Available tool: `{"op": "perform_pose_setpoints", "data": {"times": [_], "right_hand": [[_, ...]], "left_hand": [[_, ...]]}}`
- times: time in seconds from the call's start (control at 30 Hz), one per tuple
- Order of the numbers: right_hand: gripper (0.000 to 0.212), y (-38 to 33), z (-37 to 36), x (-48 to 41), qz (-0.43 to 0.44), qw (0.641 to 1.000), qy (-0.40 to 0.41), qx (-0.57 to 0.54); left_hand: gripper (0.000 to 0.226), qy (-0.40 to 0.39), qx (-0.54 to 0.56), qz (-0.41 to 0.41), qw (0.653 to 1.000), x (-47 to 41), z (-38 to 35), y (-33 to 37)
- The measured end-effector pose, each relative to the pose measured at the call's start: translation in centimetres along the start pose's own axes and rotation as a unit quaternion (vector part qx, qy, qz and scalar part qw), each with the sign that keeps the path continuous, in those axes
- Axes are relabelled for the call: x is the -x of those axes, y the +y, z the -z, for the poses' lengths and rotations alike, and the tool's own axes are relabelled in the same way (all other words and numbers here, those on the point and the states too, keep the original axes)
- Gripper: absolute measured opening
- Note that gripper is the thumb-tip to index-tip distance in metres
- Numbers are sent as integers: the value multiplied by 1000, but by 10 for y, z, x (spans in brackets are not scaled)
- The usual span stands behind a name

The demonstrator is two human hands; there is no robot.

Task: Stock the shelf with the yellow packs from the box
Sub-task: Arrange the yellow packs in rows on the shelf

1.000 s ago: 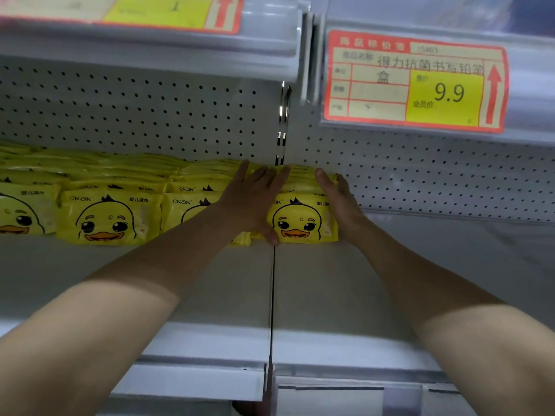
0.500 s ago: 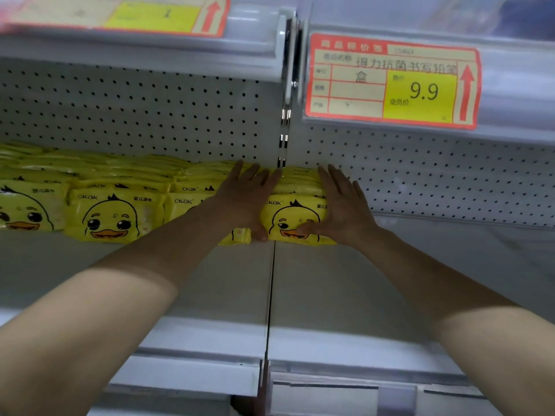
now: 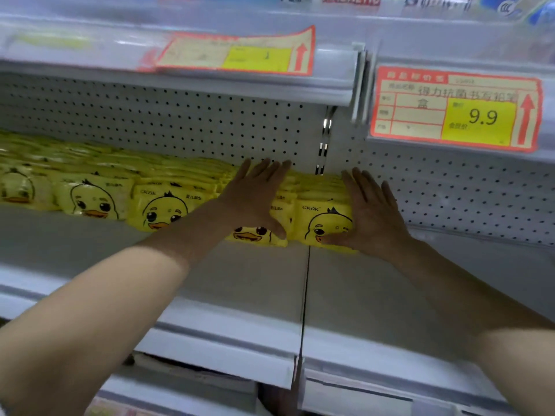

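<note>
A: Position of the yellow packs (image 3: 168,205) to be recorded.

B: A row of stacks is seen at the back of the shelf (image 3: 240,283), against the dotted back panel (image 3: 180,124). The duck faces are turned outward, toward the front edge. Each pack is laid flat, its long axis running left to right along the shelf. The row is ended on the right by the last stack (image 3: 324,217), which sits across the seam between two shelf boards.

A: Hands?

B: The left hand (image 3: 255,199) is laid flat, fingers spread, over the front and top of the stack next to the last one. The right hand (image 3: 372,217) is pressed open against the right side of the last stack, thumb low on its front face. Nothing is gripped by either; the packs are only touched by the palms.

A: Anything obscured?

B: The duck under the left hand is mostly covered; only eyes and beak are shown. The leftmost packs are cut off by the frame edge and blurred. The number of packs in each stack cannot be counted. The price tag (image 3: 456,109) overhead on the right is read as 9.9; the other tag (image 3: 237,52) is too blurred to read. The box is not seen.
</note>
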State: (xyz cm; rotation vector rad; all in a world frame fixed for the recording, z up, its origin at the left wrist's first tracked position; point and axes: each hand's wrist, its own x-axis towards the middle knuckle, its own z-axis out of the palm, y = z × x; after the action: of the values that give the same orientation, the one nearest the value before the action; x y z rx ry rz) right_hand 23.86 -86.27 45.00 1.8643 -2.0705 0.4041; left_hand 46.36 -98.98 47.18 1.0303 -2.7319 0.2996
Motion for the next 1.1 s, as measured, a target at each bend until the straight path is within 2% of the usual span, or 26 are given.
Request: {"op": "perform_pose_setpoints", "data": {"times": [0.2,0.33,0.57,0.77,0.87,0.97,1.1], "right_hand": [[137,-81,-7,-26,52,998,-32,-7],[137,-119,-27,-38,63,995,-63,33],[121,-139,-34,-44,-4,996,-47,75],[126,-170,-21,-47,-41,997,-38,58],[130,-208,-18,-62,-15,1000,-17,14],[136,-247,-25,-77,21,999,-41,-1],[139,-268,-41,-92,32,995,-83,42]], "left_hand": [[156,-96,-42,19,994,39,-5,-69],[152,-88,-43,-8,995,33,-17,-80],[149,-53,-12,-21,998,19,-23,-88],[155,-11,12,-67,998,41,-2,-135],[156,-48,2,-40,998,64,9,-183],[159,-104,-36,-16,994,86,5,-215],[158,-100,-49,-18,994,93,-11,-226]]}}
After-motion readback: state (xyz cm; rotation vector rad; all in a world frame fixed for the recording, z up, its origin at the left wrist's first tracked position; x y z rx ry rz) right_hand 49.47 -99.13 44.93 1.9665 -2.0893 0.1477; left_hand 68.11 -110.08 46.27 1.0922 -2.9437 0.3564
